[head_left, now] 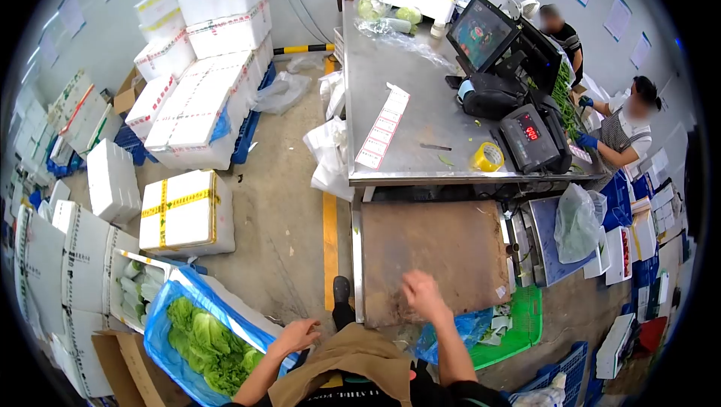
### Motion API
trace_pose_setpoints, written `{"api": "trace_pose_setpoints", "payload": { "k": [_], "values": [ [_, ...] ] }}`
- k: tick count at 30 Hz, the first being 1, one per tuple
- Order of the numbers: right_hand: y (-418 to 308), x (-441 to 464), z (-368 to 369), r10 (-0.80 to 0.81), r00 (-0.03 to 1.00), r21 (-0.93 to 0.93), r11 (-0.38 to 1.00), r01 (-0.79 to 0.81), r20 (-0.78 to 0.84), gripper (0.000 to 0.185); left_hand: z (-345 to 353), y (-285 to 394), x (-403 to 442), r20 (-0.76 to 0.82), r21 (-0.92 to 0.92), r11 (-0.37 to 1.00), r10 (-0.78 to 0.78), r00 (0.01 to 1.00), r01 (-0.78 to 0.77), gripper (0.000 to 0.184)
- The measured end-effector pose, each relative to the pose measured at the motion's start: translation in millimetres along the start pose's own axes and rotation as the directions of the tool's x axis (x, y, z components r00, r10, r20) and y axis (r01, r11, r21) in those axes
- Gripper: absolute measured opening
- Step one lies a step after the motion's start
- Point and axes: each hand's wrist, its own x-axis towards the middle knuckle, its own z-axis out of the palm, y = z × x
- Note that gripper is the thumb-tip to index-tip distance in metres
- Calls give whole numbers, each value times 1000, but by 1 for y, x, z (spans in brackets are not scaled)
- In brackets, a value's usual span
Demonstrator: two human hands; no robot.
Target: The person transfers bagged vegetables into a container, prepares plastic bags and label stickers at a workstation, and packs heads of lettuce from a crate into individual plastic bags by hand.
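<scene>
My left hand (297, 334) is over the near edge of a white foam box lined with blue plastic (164, 317). Its fingers are loosely stretched and I see nothing in them. Green leafy lettuce (210, 343) fills the box. Above the brown board (428, 249), low in front of the steel table, hovers my right hand (423, 292). The fingers of that hand are curled in, with nothing visible in them. Below and right of it lies a green plastic crate (532, 324) with blue film and leaf scraps.
A steel table (405, 61) carries a screen (483, 34), a scale display (529, 133), yellow tape (487, 157) and a label strip (383, 128). White foam boxes (199, 107) are stacked at left. Two people work at right, one wearing blue gloves (587, 140). A plastic bag (578, 215) hangs nearby.
</scene>
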Motion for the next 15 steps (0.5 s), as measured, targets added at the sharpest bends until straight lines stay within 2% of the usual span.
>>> {"api": "trace_pose_setpoints", "payload": {
  "k": [2, 4, 6, 8, 9, 11, 13, 15],
  "values": [
    [35, 64, 2, -38, 982, 37, 998, 46, -183, 14, -15, -5, 6, -64, -40, 997, -72, 995, 70, 35],
    [72, 136, 0, -82, 913, 16, 995, 96, -400, 14, -27, -10, 15, -149, -102, 984, -161, 976, 147, 35],
    [109, 210, -4, 27, 840, 105, 994, 35, -542, 12, -47, -10, 32, -119, -101, 962, -267, 956, 256, 36],
    [152, 267, 5, 119, 757, 104, 992, -67, -642, 11, -44, -27, 46, -116, -125, 935, -347, 931, 333, 35],
    [164, 279, 11, 169, 753, 66, 984, -165, -636, 11, -44, -32, 56, -97, -133, 935, -343, 934, 330, 34],
    [183, 303, 28, 265, 732, -10, 938, -348, -627, 11, -47, -38, 85, 3, 3, 951, -309, 951, 309, 33],
    [192, 303, 37, 243, 707, -26, 938, -346, -664, 11, -46, -45, 118, 96, 107, 954, -291, 952, 281, 31],
    [193, 300, 36, 207, 710, -69, 938, -340, -673, 12, -42, -42, 159, 81, 10, 982, -189, 979, 189, 31]
  ]
}}
